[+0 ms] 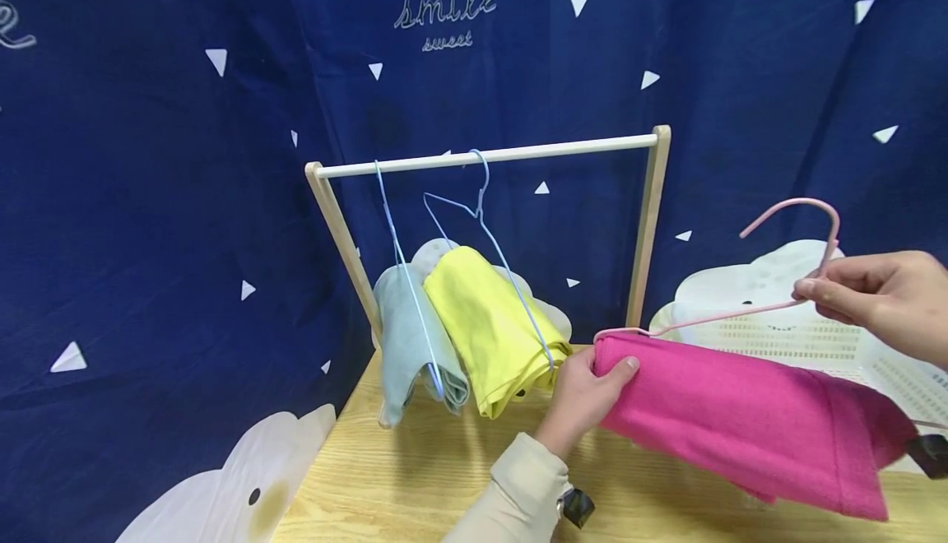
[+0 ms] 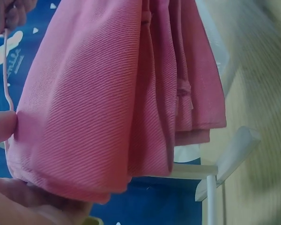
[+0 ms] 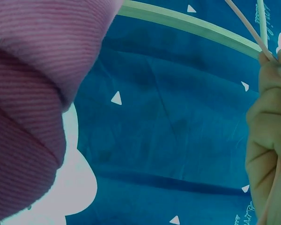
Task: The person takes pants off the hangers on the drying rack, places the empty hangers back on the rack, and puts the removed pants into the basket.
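Observation:
A bright pink folded garment (image 1: 741, 411) of ribbed cloth, with a small loop in its folds, hangs over a pink wire hanger (image 1: 729, 315). At the garment's left end my left hand (image 1: 588, 391) grips the folded cloth by the hanger's corner, thumb on top. My right hand (image 1: 885, 296) pinches the hanger at the base of its hook, which curves up and to the left. In the left wrist view the thumb (image 2: 2, 126) presses the cloth's edge, other fingers beneath. The right wrist view shows the curled right fingers (image 3: 271, 122) around the hanger wire.
Left of centre stands a wooden rack with a white rail (image 1: 570, 149). Blue hangers on it carry a yellow garment (image 1: 481, 313) and a grey-blue garment (image 1: 415, 337). A white basket (image 1: 785, 337) sits behind the pink cloth on the wooden table (image 1: 355, 477). Behind hangs a dark blue curtain (image 1: 163, 164).

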Demonstrator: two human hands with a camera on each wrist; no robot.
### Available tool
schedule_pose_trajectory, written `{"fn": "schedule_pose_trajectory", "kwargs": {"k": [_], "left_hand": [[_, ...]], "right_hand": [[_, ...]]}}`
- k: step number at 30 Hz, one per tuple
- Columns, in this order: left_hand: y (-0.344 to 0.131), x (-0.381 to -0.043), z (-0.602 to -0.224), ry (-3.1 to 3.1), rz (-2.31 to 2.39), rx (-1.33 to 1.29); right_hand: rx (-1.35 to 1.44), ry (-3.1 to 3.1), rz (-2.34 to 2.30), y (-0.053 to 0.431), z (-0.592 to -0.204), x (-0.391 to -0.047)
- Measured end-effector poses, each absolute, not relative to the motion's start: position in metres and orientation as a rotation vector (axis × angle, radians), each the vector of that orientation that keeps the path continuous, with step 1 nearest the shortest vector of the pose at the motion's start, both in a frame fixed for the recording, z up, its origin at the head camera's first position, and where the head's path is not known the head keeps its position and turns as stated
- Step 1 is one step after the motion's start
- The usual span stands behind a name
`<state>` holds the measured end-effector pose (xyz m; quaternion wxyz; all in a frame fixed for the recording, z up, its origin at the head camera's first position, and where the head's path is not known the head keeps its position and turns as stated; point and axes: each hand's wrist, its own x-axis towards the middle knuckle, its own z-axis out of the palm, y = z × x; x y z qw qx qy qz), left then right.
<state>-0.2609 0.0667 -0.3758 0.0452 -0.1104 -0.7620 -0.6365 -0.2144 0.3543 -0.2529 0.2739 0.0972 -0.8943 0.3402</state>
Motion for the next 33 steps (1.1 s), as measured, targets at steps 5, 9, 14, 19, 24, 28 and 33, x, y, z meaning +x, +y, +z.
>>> {"fn": "schedule_pose_trajectory", "kwargs": {"k": [5, 9, 14, 19, 24, 28, 33], "left_hand": [[0.067, -0.264, -0.379, -2.285, -2.059, -0.323], [0.068, -0.266, -0.38, -2.227, -2.284, -0.301], [0.066, -0.269, -0.382, -2.257, -2.493, -0.3], [0.063, -0.27, -0.384, -2.272, -2.559, -0.327], [0.063, -0.27, -0.386, -2.223, -2.604, -0.332], [0.064, -0.271, -0.388, -2.177, -2.7, -0.406], [0.062, -0.273, -0.389, -2.175, -2.801, -0.491]], "right_hand": [[0.267, -2.416, 0.923, 0.353, -0.254, -0.214], [0.267, -2.412, 0.917, 0.352, -0.253, -0.213], [0.227, -2.473, 0.844, 0.349, -0.253, -0.213], [0.219, -2.527, 0.86, 0.348, -0.252, -0.213], [0.243, -2.582, 0.872, 0.351, -0.252, -0.212], [0.236, -2.62, 0.79, 0.351, -0.252, -0.212], [0.226, -2.651, 0.741, 0.349, -0.25, -0.214]]}}
